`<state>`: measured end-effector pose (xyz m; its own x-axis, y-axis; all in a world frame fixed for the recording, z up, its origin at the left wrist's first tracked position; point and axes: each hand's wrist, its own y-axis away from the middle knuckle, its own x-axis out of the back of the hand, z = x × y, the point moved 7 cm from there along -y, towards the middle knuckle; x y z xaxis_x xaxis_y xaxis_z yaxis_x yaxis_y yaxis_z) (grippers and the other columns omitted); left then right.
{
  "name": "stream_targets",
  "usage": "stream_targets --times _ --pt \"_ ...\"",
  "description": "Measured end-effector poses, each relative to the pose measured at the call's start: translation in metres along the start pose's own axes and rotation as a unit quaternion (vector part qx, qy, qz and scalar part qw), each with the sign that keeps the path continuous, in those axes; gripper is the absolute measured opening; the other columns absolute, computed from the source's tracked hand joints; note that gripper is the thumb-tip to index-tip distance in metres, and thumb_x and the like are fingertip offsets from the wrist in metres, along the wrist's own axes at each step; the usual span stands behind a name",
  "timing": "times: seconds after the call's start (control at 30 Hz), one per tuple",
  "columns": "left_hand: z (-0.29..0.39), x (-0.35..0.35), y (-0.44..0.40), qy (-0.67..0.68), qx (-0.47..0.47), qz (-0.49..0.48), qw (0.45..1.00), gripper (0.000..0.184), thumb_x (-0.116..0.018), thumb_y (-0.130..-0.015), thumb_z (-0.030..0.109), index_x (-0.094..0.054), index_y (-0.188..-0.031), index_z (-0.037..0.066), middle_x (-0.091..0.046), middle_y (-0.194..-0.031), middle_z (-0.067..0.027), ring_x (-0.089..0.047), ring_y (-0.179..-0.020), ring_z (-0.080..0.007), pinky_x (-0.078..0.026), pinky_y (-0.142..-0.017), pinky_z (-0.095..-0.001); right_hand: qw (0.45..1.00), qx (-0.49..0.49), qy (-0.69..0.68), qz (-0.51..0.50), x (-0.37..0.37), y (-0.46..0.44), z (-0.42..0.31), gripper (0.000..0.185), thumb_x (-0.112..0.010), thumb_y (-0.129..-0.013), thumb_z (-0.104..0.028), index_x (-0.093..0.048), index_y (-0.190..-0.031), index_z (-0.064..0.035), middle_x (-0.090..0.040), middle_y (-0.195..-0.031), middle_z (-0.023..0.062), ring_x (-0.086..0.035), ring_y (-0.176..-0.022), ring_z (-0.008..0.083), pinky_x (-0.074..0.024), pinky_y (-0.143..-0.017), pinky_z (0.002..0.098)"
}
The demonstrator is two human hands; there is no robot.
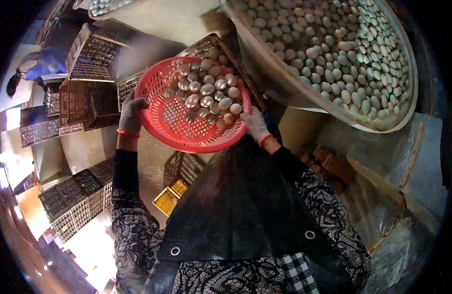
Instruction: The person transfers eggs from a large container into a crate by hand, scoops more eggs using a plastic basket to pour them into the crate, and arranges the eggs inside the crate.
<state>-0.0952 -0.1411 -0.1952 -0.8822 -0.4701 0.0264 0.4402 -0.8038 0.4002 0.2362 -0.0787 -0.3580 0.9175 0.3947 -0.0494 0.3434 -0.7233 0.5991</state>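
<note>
A round red plastic basket (155,131) with slotted walls is held up in front of me, tilted. Many pale, shiny eggs (207,89) lie in it, bunched toward its far and right side. My left hand (132,113), in a grey glove with an orange cuff, is closed on the left rim. On the right rim, my right hand (256,125) grips in a matching glove. Just beyond the basket is a dark crate (211,43), partly hidden behind it, with eggs at its near end.
A big round tub (304,100) full of eggs stands at the upper right. Stacked slatted crates (76,196) and more open crates (91,56) fill the left. A yellow crate (166,201) sits low beside my apron (226,206). Another person (44,66) bends at far left.
</note>
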Motion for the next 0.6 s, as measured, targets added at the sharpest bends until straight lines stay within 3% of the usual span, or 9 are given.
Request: stream_targets --times 0.1,0.23,0.3,0.37,0.43,0.53,0.57,0.6 --pt "0.0 -0.004 -0.003 0.005 0.009 0.007 1.0 0.06 -0.048 -0.059 0.002 -0.047 -0.119 -0.006 -0.057 -0.108 -0.0109 -0.056 -0.094 -0.0203 -0.044 -0.086 -0.0282 0.994 -0.026 0.103 0.023 0.001 0.009 -0.014 0.03 -0.053 -0.076 -0.016 -0.052 -0.101 -0.0002 -0.056 -0.086 0.0108 -0.055 -0.078 0.0203 -0.0453 -0.069 0.0324" --pt "-0.009 -0.001 -0.021 0.008 0.002 -0.005 1.0 0.06 -0.048 -0.058 0.002 -0.048 -0.118 -0.006 -0.058 -0.105 -0.011 -0.056 -0.092 -0.0198 -0.044 -0.084 -0.0277 0.996 -0.047 0.079 0.003 -0.003 -0.04 0.073 0.029 -0.053 -0.076 -0.016 -0.051 -0.1 0.0005 -0.055 -0.084 0.0102 -0.055 -0.075 0.0202 -0.0452 -0.066 0.0337" --pt "-0.007 -0.004 -0.026 0.001 0.005 -0.01 1.0 0.06 -0.048 -0.058 0.002 -0.048 -0.118 -0.006 -0.058 -0.105 -0.0109 -0.056 -0.091 -0.0194 -0.044 -0.083 -0.0274 1.0 0.014 0.021 0.018 -0.003 -0.051 0.087 0.031 -0.053 -0.077 -0.017 -0.049 -0.101 0.0016 -0.055 -0.082 0.0095 -0.054 -0.072 0.02 -0.0448 -0.062 0.0339" --pt "0.004 -0.012 -0.03 -0.104 -0.014 -0.022 0.994 0.058 -0.048 -0.058 0.003 -0.051 -0.115 -0.006 -0.058 -0.102 -0.0097 -0.056 -0.089 -0.018 -0.044 -0.081 -0.0266 1.0 0.006 0.01 0.021 -0.003 -0.042 0.078 0.031 -0.053 -0.077 -0.017 -0.049 -0.101 0.0019 -0.055 -0.082 0.0093 -0.054 -0.072 0.0201 -0.0445 -0.061 0.0336" --pt "0.009 -0.021 -0.035 -0.094 -0.026 -0.036 0.995 0.056 -0.049 -0.058 0.003 -0.052 -0.113 -0.006 -0.059 -0.1 -0.0093 -0.055 -0.087 -0.0173 -0.044 -0.079 -0.0263 1.0 -0.001 -0.003 0.025 -0.004 -0.041 0.076 0.03 -0.053 -0.077 -0.016 -0.049 -0.1 0.0022 -0.055 -0.082 0.0092 -0.054 -0.071 0.0202 -0.0443 -0.061 0.0333" --pt "0.015 -0.028 -0.048 -0.093 -0.014 -0.037 0.995 0.051 -0.049 -0.058 0.003 -0.054 -0.108 -0.006 -0.059 -0.095 -0.008 -0.055 -0.082 -0.0159 -0.045 -0.075 -0.0258 0.999 0.004 0.035 0.04 -0.001 -0.057 0.096 0.03 -0.053 -0.077 -0.016 -0.048 -0.101 0.0006 -0.054 -0.081 0.0089 -0.054 -0.066 0.0195 -0.0447 -0.054 0.0326" --pt "0.016 -0.03 -0.048 -0.103 0.013 -0.024 0.994 0.049 -0.049 -0.058 0.002 -0.055 -0.106 -0.006 -0.059 -0.091 -0.0072 -0.054 -0.079 -0.0152 -0.045 -0.073 -0.0257 0.996 0.042 0.073 -0.004 -0.005 -0.06 0.098 0.03 -0.053 -0.077 -0.017 -0.047 -0.101 -0.0004 -0.054 -0.08 0.0086 -0.054 -0.063 0.0189 -0.0442 -0.05 0.0323" --pt "0.022 -0.035 -0.044 -0.097 -0.029 -0.008 0.995 0.043 -0.049 -0.058 0.003 -0.058 -0.099 -0.005 -0.058 -0.083 -0.0051 -0.053 -0.072 -0.0136 -0.044 -0.067 -0.0243 0.994 0.061 0.092 -0.026 -0.006 -0.063 0.102 0.03 -0.052 -0.077 -0.017 -0.046 -0.102 -0.0009 -0.054 -0.079 0.0084 -0.054 -0.062 0.0187 -0.044 -0.048 0.0322"
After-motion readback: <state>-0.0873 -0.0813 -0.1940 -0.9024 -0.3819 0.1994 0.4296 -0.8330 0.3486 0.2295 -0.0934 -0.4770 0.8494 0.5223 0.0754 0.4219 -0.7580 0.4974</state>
